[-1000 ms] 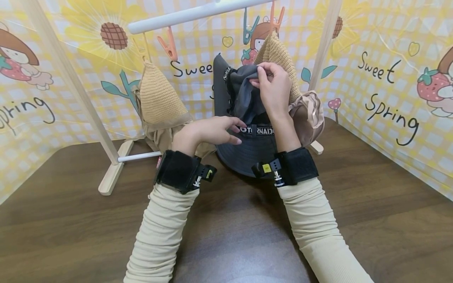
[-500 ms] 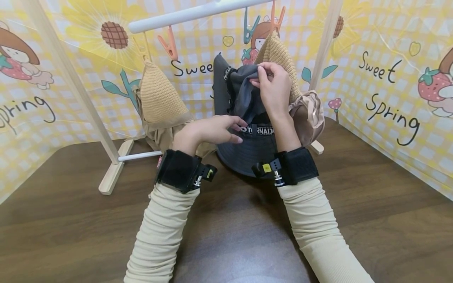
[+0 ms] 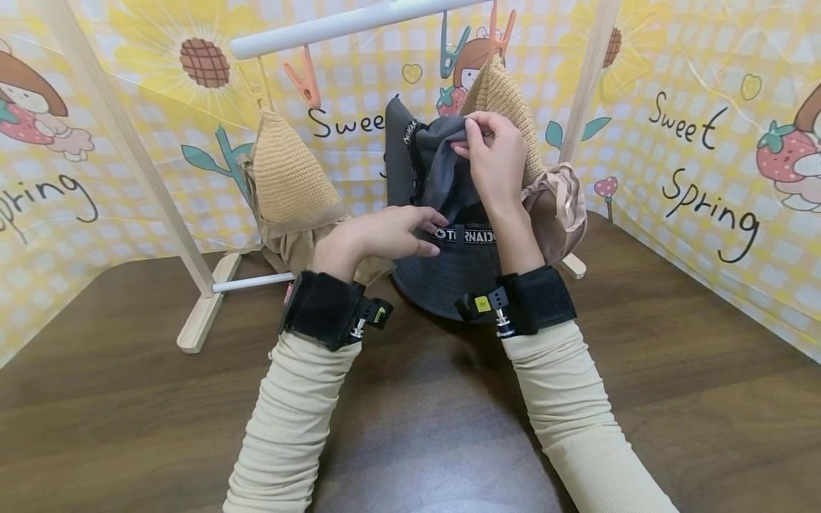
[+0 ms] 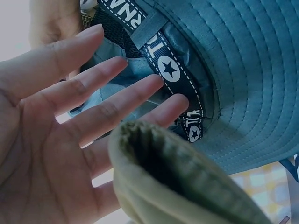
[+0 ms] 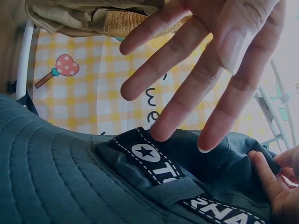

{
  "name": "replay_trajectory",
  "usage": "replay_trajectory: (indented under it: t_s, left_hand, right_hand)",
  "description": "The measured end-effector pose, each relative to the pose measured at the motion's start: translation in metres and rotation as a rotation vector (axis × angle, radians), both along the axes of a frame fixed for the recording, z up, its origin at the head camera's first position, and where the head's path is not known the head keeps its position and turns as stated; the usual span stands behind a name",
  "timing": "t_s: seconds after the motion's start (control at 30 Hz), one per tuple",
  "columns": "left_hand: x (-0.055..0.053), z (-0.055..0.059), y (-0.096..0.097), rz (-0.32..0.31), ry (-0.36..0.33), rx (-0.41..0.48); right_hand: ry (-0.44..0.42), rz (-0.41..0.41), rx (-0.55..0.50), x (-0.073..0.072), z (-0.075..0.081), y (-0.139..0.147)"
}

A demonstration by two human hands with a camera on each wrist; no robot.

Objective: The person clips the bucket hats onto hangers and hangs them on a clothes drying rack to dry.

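A dark grey bucket hat point(image 3: 442, 274) stands in the middle under the drying rack, with its lettered band point(image 4: 169, 69) facing me and its crown crumpled. At the top of the crown, the thumb and fingers of my right hand point(image 3: 497, 160) pinch the cloth; the same pinch shows at the lower right of the right wrist view. My left hand point(image 3: 385, 235) hovers by the left end of the band with spread, fairly straight fingers, its palm showing in the left wrist view. Whether its fingertips touch the hat cannot be told.
Two tan woven hats, one left point(image 3: 291, 171) and one right point(image 3: 532, 128), hang from clothespins on the white bar point(image 3: 346, 28). An orange clothespin point(image 3: 304, 78) and a teal clothespin point(image 3: 453, 50) hang there too. The rack's wooden foot point(image 3: 208, 306) stands on the brown table point(image 3: 423, 427).
My left hand has risen very slightly beside the band. The right hand keeps its pinch on the crown, and the hat stays in place.
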State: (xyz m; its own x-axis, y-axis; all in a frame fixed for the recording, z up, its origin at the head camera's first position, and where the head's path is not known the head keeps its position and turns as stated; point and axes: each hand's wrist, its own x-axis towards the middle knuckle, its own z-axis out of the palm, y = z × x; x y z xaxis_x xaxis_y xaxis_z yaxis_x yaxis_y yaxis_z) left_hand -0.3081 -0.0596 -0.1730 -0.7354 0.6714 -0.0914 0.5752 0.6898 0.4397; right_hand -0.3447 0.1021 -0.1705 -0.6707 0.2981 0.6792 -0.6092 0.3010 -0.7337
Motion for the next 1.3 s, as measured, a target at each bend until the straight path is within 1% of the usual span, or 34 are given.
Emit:
replay_trajectory:
  t_s: [0.23, 0.43, 0.57, 0.73, 0.9, 1.1, 1.3]
  left_hand:
    - [0.000, -0.001, 0.000, -0.011, 0.016, 0.028]
    - [-0.003, -0.002, 0.002, -0.006, 0.033, 0.035]
    - [-0.004, -0.003, 0.002, -0.002, 0.061, 0.042]
    - [-0.007, -0.004, 0.003, 0.006, 0.119, 0.061]
    - [-0.010, -0.002, 0.004, 0.025, 0.173, 0.098]
    - [-0.010, -0.001, 0.005, 0.058, 0.197, 0.155]
    - [-0.013, -0.002, 0.005, 0.098, 0.222, 0.217]
  right_hand:
    - [-0.008, -0.017, 0.018, 0.000, 0.000, 0.001]
    - [-0.007, -0.007, 0.009, -0.001, -0.001, 0.001]
    - [-0.005, 0.006, -0.005, -0.001, -0.001, 0.001]
    - [-0.007, 0.014, -0.009, -0.001, -0.001, 0.001]
    - [-0.010, 0.010, 0.002, -0.001, 0.000, 0.001]
    - [-0.014, 0.002, 0.010, 0.000, 0.001, 0.001]
    - [-0.012, 0.017, -0.008, 0.000, 0.001, 0.002]
